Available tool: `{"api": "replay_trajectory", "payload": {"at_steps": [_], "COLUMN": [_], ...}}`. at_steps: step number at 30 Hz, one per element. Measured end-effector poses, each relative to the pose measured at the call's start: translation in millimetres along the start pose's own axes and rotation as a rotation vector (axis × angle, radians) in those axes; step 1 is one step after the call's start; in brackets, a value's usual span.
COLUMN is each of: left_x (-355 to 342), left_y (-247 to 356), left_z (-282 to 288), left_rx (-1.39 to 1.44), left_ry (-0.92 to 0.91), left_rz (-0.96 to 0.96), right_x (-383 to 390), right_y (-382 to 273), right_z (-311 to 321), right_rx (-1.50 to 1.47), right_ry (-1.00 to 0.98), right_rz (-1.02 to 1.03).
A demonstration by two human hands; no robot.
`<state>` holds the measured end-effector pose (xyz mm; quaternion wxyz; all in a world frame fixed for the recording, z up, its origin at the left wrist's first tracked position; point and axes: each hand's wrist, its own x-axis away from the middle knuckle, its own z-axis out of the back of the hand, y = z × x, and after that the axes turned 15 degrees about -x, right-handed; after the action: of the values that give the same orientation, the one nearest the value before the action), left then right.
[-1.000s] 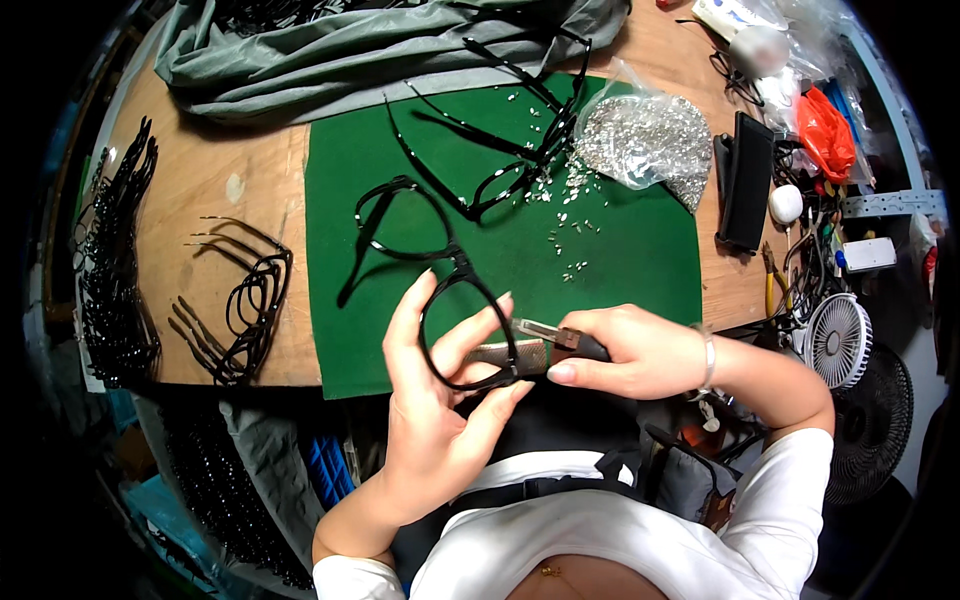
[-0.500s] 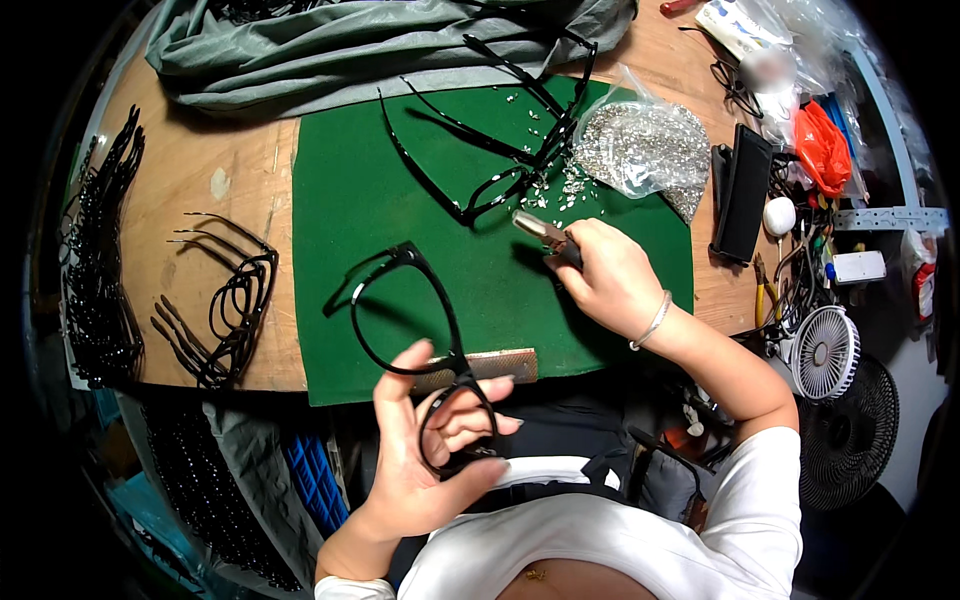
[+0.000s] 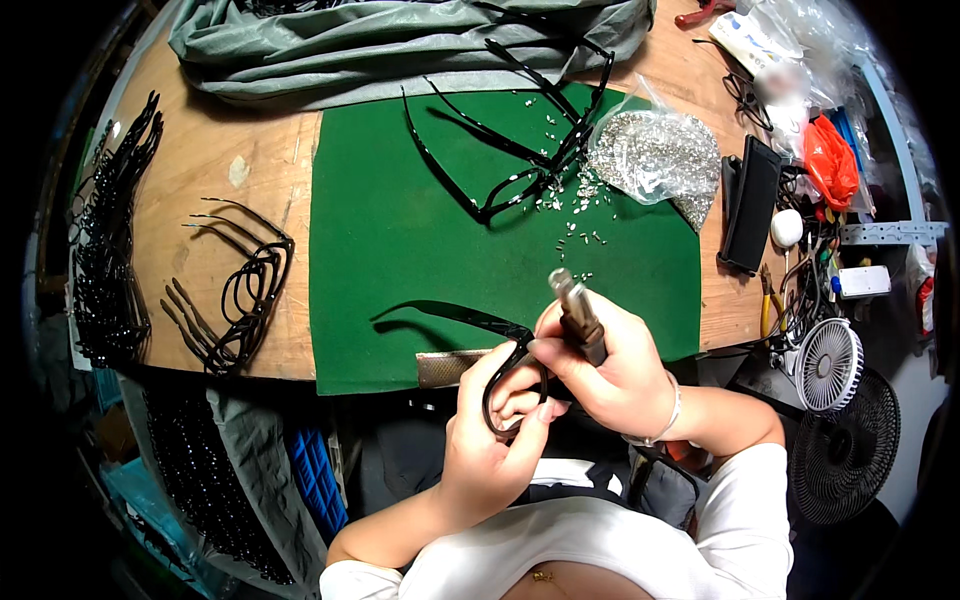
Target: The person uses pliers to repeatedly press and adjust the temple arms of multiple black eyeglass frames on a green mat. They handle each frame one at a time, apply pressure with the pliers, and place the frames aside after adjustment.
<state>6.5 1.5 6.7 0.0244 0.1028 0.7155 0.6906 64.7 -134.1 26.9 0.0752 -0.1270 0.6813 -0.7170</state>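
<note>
My left hand (image 3: 482,452) grips a black eyeglass frame (image 3: 455,316) by one rim, with a temple stretching out over the green mat (image 3: 380,220). Closed around dark-handled pliers (image 3: 578,315) is my right hand (image 3: 625,375), its thumb and fingertips against the frame near the left hand. The metal jaws point up and away from me. Farther back on the mat lie more black eyeglass frames (image 3: 487,208). Small silver pieces (image 3: 582,190) are scattered beside them, next to a clear plastic bag (image 3: 640,150) full of similar pieces.
Black frames (image 3: 245,310) are stacked on the wooden table (image 3: 180,200), with a larger pile (image 3: 105,270) at far left. Grey cloth (image 3: 400,45) covers the back. At right are a black case (image 3: 750,205), yellow-handled pliers (image 3: 767,300) and a white fan (image 3: 829,365). A textured metal block (image 3: 445,370) sits at the mat's near edge.
My right hand has come down and left with the pliers to meet the frame. My left hand has moved right and turned the frame. The view has shifted slightly.
</note>
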Motion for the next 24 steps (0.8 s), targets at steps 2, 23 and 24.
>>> {"api": "replay_trajectory", "payload": {"at_steps": [2, 23, 24], "left_x": [-1, 8, 6], "left_y": [0, 42, 44], "left_z": [-2, 49, 49], "left_rx": [-0.01, 0.431, 0.426], "left_ry": [0.003, -0.326, -0.341], "left_rz": [0.003, 0.386, 0.407], "right_x": [1, 0, 1], "right_y": [1, -32, -37], "right_z": [-4, 38, 40], "right_rx": [-0.246, -0.151, -0.09], "right_ry": [0.043, -0.565, -0.653], "right_rz": [-0.118, -0.616, -0.602]}}
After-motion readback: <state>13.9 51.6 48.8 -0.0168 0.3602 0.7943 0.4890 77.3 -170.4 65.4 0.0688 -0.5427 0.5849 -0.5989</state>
